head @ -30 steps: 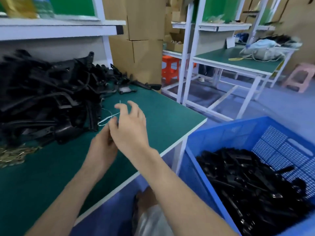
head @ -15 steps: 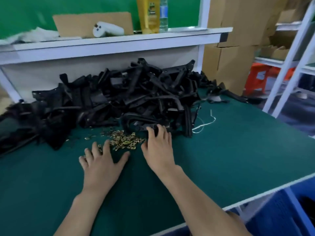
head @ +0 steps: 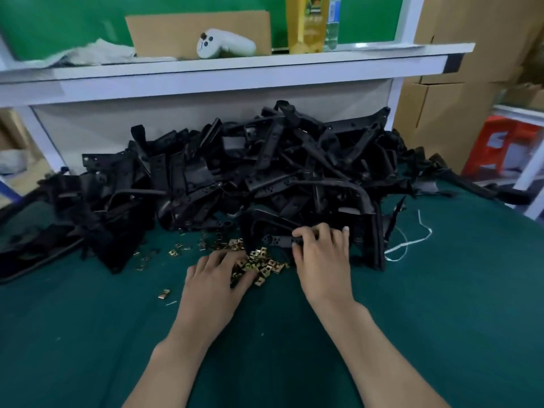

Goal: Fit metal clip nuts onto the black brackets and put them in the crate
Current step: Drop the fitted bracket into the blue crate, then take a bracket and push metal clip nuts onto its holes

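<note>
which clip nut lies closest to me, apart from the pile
The lone clip nut just left of the left hand; all the others lie farther back, in or around the pile.
</note>
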A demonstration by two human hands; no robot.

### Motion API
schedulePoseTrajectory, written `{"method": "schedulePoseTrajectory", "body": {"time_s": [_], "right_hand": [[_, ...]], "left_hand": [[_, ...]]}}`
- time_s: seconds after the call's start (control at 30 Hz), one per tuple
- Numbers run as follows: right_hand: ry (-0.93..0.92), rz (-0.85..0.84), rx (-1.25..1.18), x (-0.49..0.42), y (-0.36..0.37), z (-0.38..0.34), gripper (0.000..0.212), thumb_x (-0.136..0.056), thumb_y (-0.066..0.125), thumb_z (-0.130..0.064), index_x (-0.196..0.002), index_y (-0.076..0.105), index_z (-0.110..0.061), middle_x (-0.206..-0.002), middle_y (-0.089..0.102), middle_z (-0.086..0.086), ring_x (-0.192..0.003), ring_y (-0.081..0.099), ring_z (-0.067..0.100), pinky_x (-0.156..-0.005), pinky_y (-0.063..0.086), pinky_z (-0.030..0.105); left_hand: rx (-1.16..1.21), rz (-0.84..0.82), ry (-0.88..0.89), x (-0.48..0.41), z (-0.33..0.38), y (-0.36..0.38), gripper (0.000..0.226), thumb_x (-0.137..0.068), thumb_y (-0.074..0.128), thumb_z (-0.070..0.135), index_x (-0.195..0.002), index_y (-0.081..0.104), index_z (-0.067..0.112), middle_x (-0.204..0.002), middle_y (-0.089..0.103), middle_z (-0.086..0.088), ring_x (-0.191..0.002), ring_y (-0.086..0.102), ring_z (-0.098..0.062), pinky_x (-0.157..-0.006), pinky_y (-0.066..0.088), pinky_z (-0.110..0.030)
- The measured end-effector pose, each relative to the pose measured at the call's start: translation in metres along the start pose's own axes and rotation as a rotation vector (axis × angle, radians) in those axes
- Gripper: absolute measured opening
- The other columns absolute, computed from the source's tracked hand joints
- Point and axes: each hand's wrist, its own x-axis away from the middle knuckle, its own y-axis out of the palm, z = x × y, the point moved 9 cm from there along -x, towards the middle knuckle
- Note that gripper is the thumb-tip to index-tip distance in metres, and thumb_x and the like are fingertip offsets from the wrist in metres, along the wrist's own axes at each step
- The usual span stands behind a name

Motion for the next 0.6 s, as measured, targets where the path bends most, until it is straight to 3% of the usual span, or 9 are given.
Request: {"method": "schedulePoseTrajectory", "body": {"time_s": [0.27,0.43,0.5,0.6], "right_hand": [[-0.017,0.129,-0.103,0.002,-0.013,-0.008,0.031,-0.099,0.061,-0.016,-0.130,0.063,-0.015,-0.110,0.060,0.006,-0.114,0.055,0.029,-0.126,0.017,0.046],[-0.041,0.247,-0.144,0.004,-0.026,-0.008,0.024,-0.099,0.062,-0.013,-0.121,0.071,-0.013,-0.105,0.059,0.008,-0.105,0.056,0.031,-0.120,0.031,0.049],[-0.054,0.331,-0.229,0.007,-0.037,-0.009,0.022,-0.098,0.063,-0.010,-0.118,0.071,-0.013,-0.105,0.057,0.007,-0.103,0.053,0.027,-0.110,0.044,0.050],[-0.056,0.421,-0.374,0.012,-0.049,-0.007,0.020,-0.097,0.063,-0.007,-0.115,0.070,-0.013,-0.106,0.053,0.004,-0.099,0.045,0.014,-0.080,0.055,0.035]], "left_hand": [[0.050,0.047,0.056,0.001,0.008,-0.007,0.024,-0.097,0.061,0.043,-0.112,0.065,0.025,-0.121,0.053,0.008,-0.108,0.055,-0.017,-0.096,0.042,-0.038],[0.077,0.112,0.052,0.004,0.009,-0.015,0.018,-0.099,0.061,0.031,-0.112,0.067,0.021,-0.118,0.052,0.006,-0.093,0.059,-0.020,-0.084,0.051,-0.039],[0.048,0.122,0.038,0.005,0.008,-0.016,0.018,-0.100,0.060,0.029,-0.112,0.067,0.018,-0.115,0.052,0.004,-0.090,0.059,-0.023,-0.081,0.052,-0.041],[0.017,0.160,0.007,0.005,0.008,-0.023,0.015,-0.099,0.060,0.024,-0.109,0.065,0.014,-0.105,0.055,-0.001,-0.090,0.057,-0.027,-0.082,0.047,-0.042]]}}
